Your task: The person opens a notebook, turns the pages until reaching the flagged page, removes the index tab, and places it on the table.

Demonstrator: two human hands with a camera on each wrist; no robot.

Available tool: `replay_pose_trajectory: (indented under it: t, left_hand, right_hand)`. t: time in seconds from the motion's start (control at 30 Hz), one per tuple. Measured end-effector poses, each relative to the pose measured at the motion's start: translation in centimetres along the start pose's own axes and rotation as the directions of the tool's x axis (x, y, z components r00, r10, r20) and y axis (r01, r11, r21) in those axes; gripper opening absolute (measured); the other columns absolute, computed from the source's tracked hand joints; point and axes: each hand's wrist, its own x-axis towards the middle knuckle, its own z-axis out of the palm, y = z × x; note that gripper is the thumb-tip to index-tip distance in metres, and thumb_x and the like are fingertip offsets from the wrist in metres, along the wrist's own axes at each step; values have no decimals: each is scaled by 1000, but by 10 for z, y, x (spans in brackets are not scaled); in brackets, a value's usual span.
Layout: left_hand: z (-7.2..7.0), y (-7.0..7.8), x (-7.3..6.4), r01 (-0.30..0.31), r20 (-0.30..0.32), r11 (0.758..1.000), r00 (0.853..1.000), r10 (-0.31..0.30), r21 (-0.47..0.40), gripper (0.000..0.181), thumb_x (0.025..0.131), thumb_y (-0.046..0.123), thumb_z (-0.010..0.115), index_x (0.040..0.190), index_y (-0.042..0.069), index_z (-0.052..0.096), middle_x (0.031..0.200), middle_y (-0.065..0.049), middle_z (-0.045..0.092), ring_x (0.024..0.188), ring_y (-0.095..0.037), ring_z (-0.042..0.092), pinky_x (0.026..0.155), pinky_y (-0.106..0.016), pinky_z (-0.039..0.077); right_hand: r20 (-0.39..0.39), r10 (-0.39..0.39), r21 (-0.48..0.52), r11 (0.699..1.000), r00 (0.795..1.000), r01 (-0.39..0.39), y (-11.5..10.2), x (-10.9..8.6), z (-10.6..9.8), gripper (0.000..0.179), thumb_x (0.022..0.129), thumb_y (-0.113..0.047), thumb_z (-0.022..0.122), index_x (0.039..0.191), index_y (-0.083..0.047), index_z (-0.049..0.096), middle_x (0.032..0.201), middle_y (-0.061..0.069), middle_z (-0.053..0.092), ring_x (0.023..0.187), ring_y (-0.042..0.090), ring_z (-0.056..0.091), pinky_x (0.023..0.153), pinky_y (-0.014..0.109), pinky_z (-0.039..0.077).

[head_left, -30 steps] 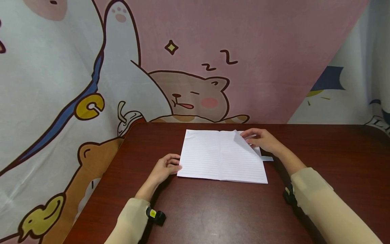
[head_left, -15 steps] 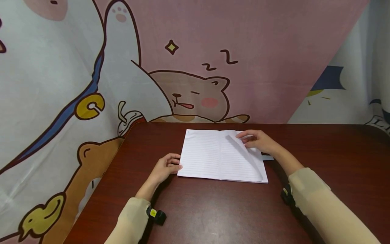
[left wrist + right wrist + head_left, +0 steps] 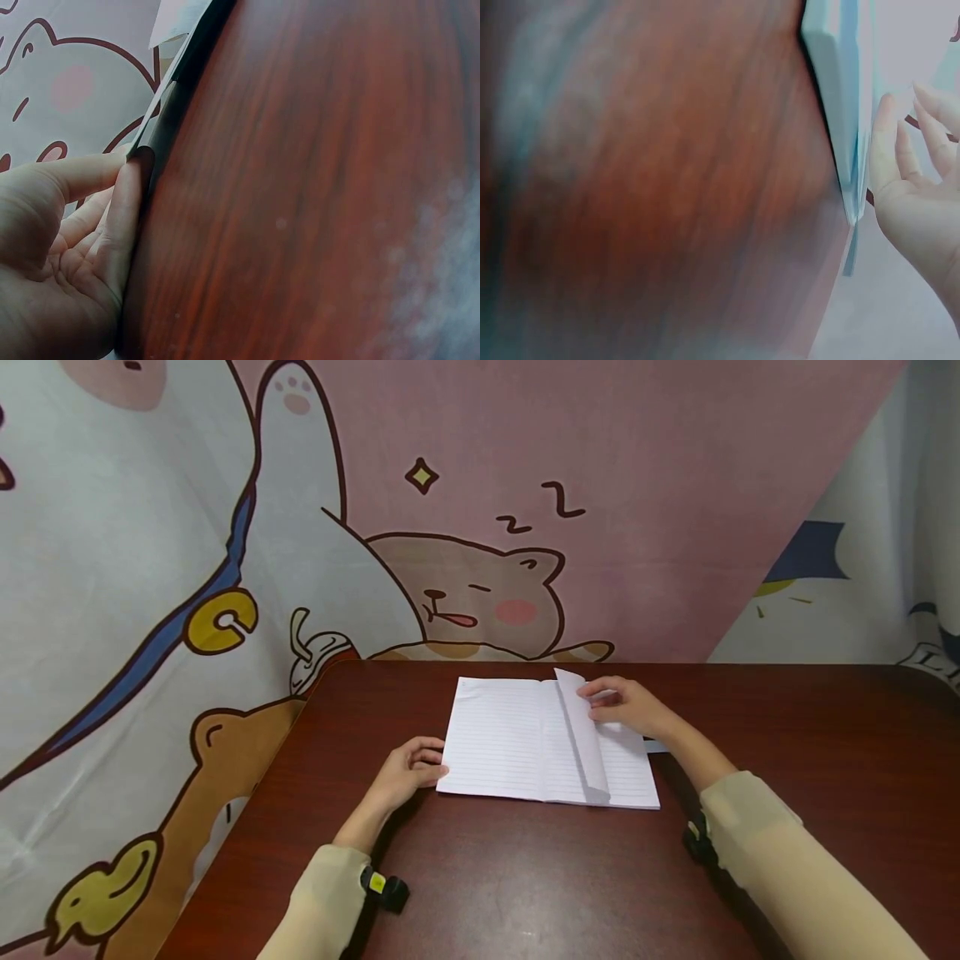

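An open lined notebook (image 3: 495, 735) lies on the dark wooden table. At its left edge, my left hand (image 3: 401, 775) pinches the leaves and cover; in the left wrist view the thumb is on top and fingers lie beneath. My right hand (image 3: 628, 706) is at the right half, its fingertips touching a raised page (image 3: 581, 739) that curls over to the left. Seen from the right wrist, the thumb and fingers (image 3: 885, 142) stand apart, loosely bent, beside the notebook's edge.
A pale strip (image 3: 657, 747) sticks out from the notebook's right side. A cartoon-printed cloth (image 3: 637, 527) hangs behind the table (image 3: 480, 877) and along its left side. Each sleeve cuff carries a small black wrist camera (image 3: 386, 889).
My right hand has moved slightly left, and the page has gone from a lifted corner to a curl standing nearer the spine. My left hand stays in place.
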Motion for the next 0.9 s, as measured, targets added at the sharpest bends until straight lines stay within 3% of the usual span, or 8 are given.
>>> replay_pose_trajectory:
  t: [0.33, 0.57, 0.73, 0.9]
  left_hand:
    - [-1, 0, -1, -4, 8, 1000, 1000, 4, 16, 43, 91, 4, 69, 132, 0, 56, 112, -18, 65, 84, -8, 63, 80, -30, 59]
    - [-1, 0, 0, -2, 4, 1000, 1000, 2, 19, 42, 91, 4, 69, 132, 0, 56, 112, -18, 65, 84, -8, 63, 79, -29, 59]
    - [-1, 0, 0, -7, 1, 1000, 1000, 7, 19, 42, 91, 4, 69, 131, 0, 57, 111, -18, 65, 83, -8, 63, 78, -28, 59]
    - [-1, 0, -1, -10, 2, 1000, 1000, 10, 11, 42, 91, 4, 70, 130, -1, 57, 111, -18, 65, 83, -9, 63, 78, -28, 58]
  right_hand:
    - [26, 62, 21, 998, 998, -63, -5, 3, 10, 38, 93, -10, 69, 124, 7, 57, 125, 29, 58, 104, 29, 62, 80, 19, 54]
    - [33, 69, 69, 995, 997, -72, -4, 8, 16, 40, 92, -6, 70, 126, 9, 57, 126, 31, 56, 100, 26, 61, 79, 26, 59]
    - [45, 59, 171, 983, 997, -66, -6, 10, 24, 39, 90, 3, 67, 124, 15, 53, 115, 32, 55, 83, 10, 60, 74, 27, 60]
    - [69, 58, 242, 967, 996, -73, -9, 12, 32, 40, 88, 9, 65, 124, 19, 51, 112, 33, 54, 80, 6, 60, 76, 27, 60]
